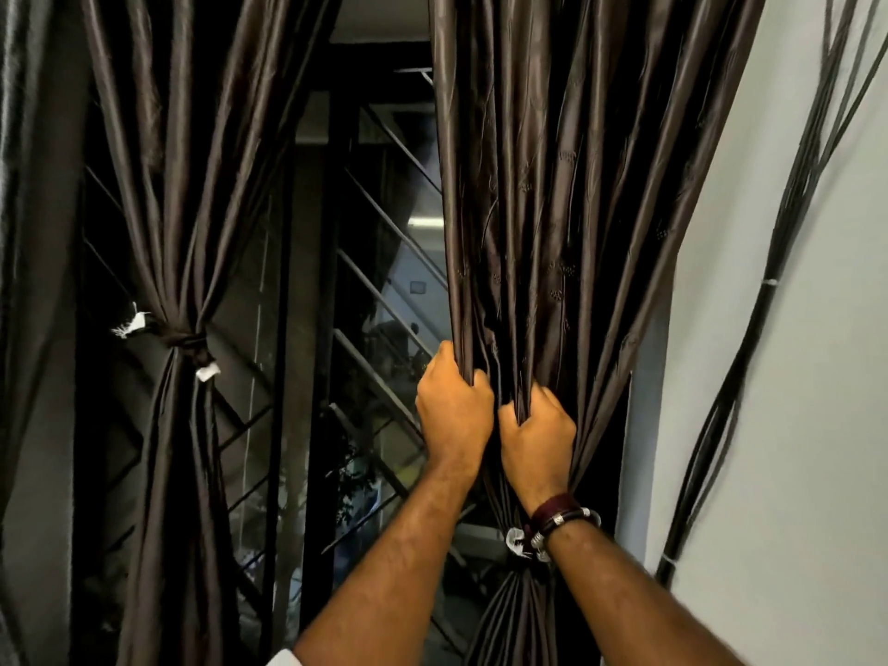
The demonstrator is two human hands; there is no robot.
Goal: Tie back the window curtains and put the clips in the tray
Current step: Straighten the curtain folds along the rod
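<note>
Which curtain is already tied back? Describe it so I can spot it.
Start at the window with its slanted bars. Left of it hangs a dark brown curtain, cinched midway by a knotted tie with white ends. The right curtain is gripped by both hands.

arms: 2, bare from forearm to hand | left hand [454,408]: nothing worn | right hand [537,437]: nothing on the fingers that show | right wrist: dark maroon cord band [552,506] wound in several turns, silver metal beads | sleeve [283,658]: white edge at bottom, left arm
</note>
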